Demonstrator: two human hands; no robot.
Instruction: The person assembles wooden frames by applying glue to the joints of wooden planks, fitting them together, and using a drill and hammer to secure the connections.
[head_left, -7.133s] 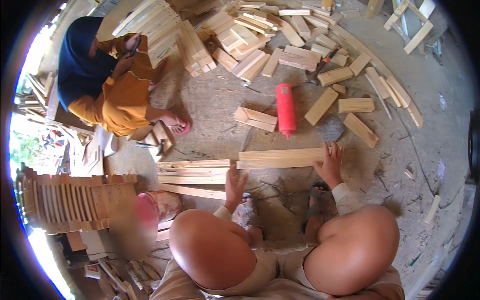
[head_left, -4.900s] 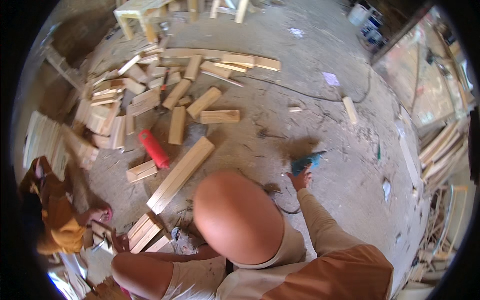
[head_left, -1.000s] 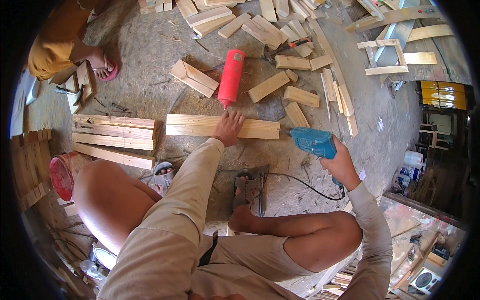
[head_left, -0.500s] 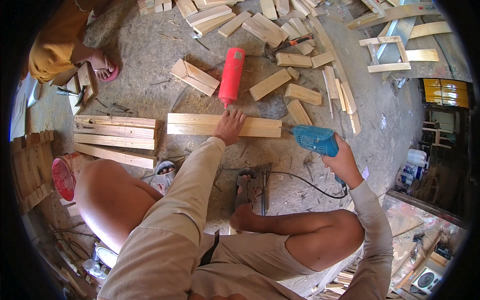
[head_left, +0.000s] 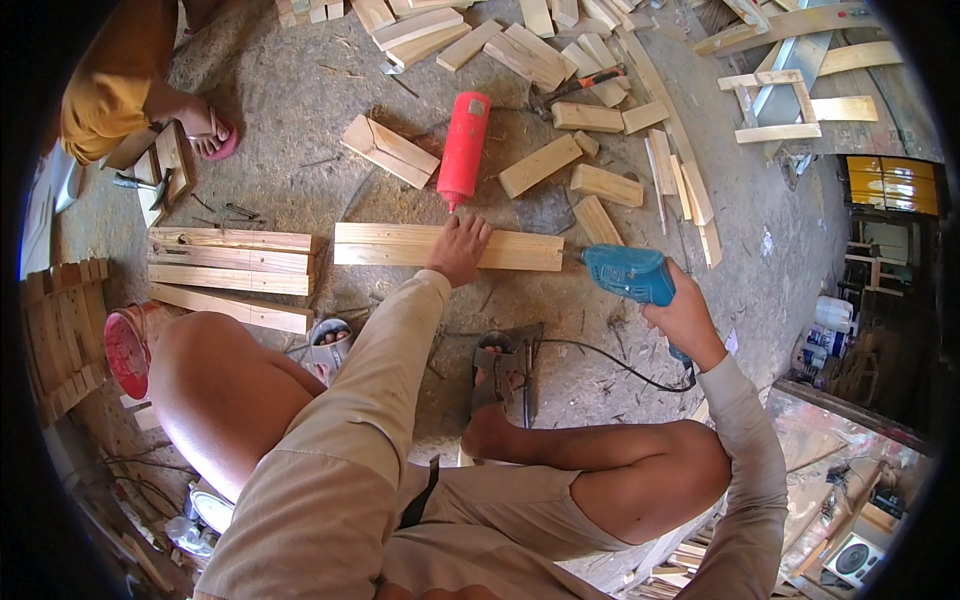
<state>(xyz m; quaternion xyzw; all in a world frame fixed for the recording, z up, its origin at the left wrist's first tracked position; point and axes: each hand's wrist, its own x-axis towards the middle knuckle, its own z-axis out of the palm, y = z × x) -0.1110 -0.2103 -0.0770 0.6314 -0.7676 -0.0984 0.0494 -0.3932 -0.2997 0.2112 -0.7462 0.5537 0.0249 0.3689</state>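
Note:
A pale wooden board [head_left: 385, 245] lies crosswise on the floor in front of me. My left hand [head_left: 459, 250] is closed over its middle, fingers across the top face. In my right hand [head_left: 687, 316] is a blue power drill [head_left: 628, 273], gripped by its handle. The drill's front end points left, right at the board's right end; whether the bit is inside the wood I cannot make out. A red plastic bottle [head_left: 464, 145] lies just beyond my left hand, its nozzle close to the fingers.
Several cut boards [head_left: 230, 280] lie at left, near a red bucket [head_left: 128, 350]. Beyond are wood offcuts [head_left: 540, 168] and a hammer [head_left: 575, 90]. The drill's black cord [head_left: 620, 367] trails across the floor. Another person's sandalled foot [head_left: 208, 135] is at upper left.
The drill has shifted very slightly left toward the board's end. My left hand keeps its place on the board.

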